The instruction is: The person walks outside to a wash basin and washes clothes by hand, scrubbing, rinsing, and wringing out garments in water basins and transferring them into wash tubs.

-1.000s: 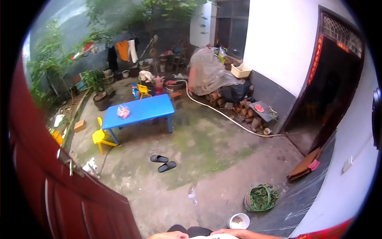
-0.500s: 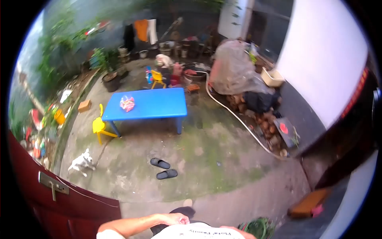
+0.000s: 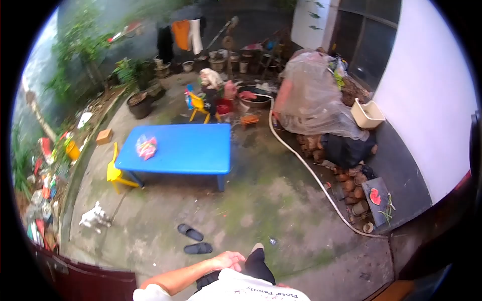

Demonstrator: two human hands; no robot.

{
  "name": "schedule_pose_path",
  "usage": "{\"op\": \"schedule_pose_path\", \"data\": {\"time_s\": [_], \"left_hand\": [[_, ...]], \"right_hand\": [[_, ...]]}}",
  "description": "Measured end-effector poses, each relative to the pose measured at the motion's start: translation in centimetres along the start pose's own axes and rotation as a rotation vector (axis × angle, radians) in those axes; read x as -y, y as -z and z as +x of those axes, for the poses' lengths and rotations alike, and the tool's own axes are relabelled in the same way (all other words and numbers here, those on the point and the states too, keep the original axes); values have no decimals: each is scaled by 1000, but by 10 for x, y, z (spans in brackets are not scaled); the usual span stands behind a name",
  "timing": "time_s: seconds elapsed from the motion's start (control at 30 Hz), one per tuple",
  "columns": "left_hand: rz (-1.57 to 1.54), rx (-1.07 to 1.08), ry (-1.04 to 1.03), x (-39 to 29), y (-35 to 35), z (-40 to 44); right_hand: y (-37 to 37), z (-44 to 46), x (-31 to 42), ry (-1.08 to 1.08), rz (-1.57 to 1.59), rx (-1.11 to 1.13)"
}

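Observation:
My left hand [image 3: 230, 261] hangs in front of my white shirt [image 3: 236, 288], near my dark-trousered leg [image 3: 258, 265]. Its fingers are loosely bent and partly apart, with nothing seen in them. A pair of dark slippers [image 3: 191, 232] lies on the ground just ahead of that hand. Farther off stands a blue table [image 3: 196, 145] with a clear plastic bag of pink and red items [image 3: 146, 148] on it. My right hand is out of view.
A yellow chair [image 3: 115, 173] stands at the table's left, another [image 3: 199, 105] behind it. A small white animal [image 3: 95, 217] is at the left. A pale hose [image 3: 301, 159] crosses the ground beside a plastic-covered pile [image 3: 316, 95]. A dark red door [image 3: 95, 276] edges the lower left.
I have stepped forward into the yard; the table and slippers appear closer and the door has slid down the view. My left hand has swung out from the shirt, and my right arm has left view.

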State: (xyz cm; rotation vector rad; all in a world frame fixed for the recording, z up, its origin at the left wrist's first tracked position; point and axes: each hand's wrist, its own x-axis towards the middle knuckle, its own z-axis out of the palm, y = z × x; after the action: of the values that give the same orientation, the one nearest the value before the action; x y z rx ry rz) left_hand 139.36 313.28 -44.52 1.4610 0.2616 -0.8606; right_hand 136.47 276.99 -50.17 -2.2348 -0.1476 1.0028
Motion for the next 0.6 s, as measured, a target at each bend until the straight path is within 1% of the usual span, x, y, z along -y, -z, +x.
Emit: {"op": "schedule_pose_path", "data": {"time_s": [0.03,0.07,0.1,0.13,0.17,0.2,0.23,0.3,0.37,0.43,0.47,0.5,0.53,0.57,0.6], "left_hand": [[-16,-16,-62,-16,2,31],[-29,-28,6,-44,1,54],[-231,83,-64,-45,9,87],[-273,117,-42,-51,19,120],[-329,151,-7,-78,14,133],[-337,141,-24,-94,15,149],[-373,130,61,-112,20,168],[-323,97,48,-129,39,212],[-211,6,25,-135,64,252],[415,-76,-177,-110,104,309],[648,-147,-21,-118,110,317],[879,-222,138,-135,116,318],[1122,22,322,-156,126,324],[1263,81,292,-145,142,342],[1165,4,248,-139,154,362]], "right_hand": [[13,29,-9,5,-16,-28],[37,60,-11,-9,16,-80],[53,91,-9,-18,62,-124],[73,120,-5,9,22,-144],[101,135,18,31,-64,-148],[127,141,44,47,-48,-172],[151,148,61,67,-48,-192],[175,179,55,58,166,-107],[191,214,55,45,354,-29],[186,261,26,-105,523,54],[165,295,-10,-89,257,32],[175,312,11,-66,-11,5],[197,327,27,-271,-18,361],[207,345,30,-244,12,358],[217,364,28,-200,58,324]]}}
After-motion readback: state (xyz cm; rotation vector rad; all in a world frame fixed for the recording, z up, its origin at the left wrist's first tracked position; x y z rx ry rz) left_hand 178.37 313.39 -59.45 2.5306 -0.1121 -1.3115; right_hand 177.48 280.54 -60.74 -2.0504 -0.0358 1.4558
